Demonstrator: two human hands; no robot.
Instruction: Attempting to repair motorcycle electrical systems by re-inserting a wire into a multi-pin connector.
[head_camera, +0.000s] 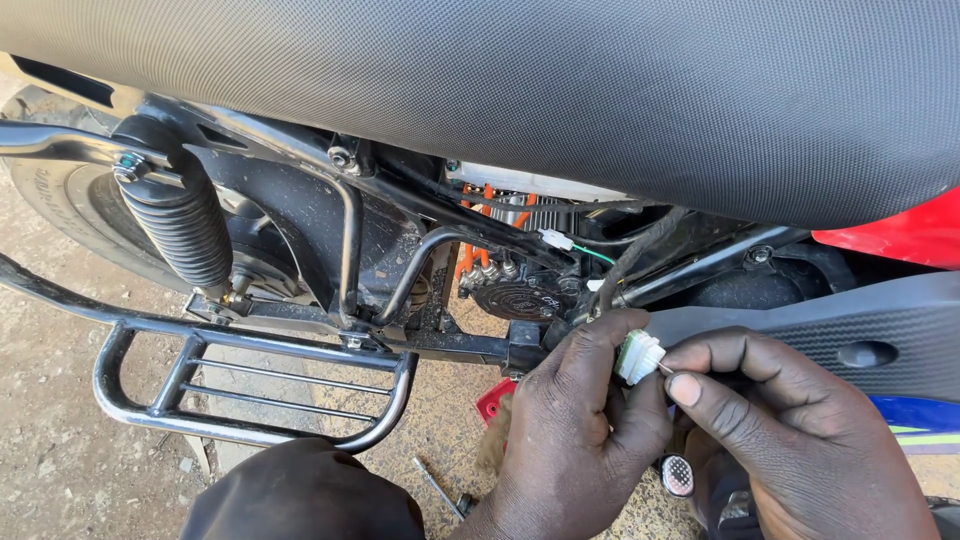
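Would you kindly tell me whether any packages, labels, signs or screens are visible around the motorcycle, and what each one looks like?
No packages, signs or screens show.
Tyre: far left behind the shock absorber, black, with raised moulded lettering on its sidewall.
Round cover: centre, under the seat, black, with an embossed mark.
Fairing stripe: far right, blue with a green-yellow band.

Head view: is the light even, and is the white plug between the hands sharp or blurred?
Head view: sunlight falls on the ground and footrest, while the frame under the seat lies in shadow; the plug, held by the left hand and right hand, is sharp and slightly overexposed.
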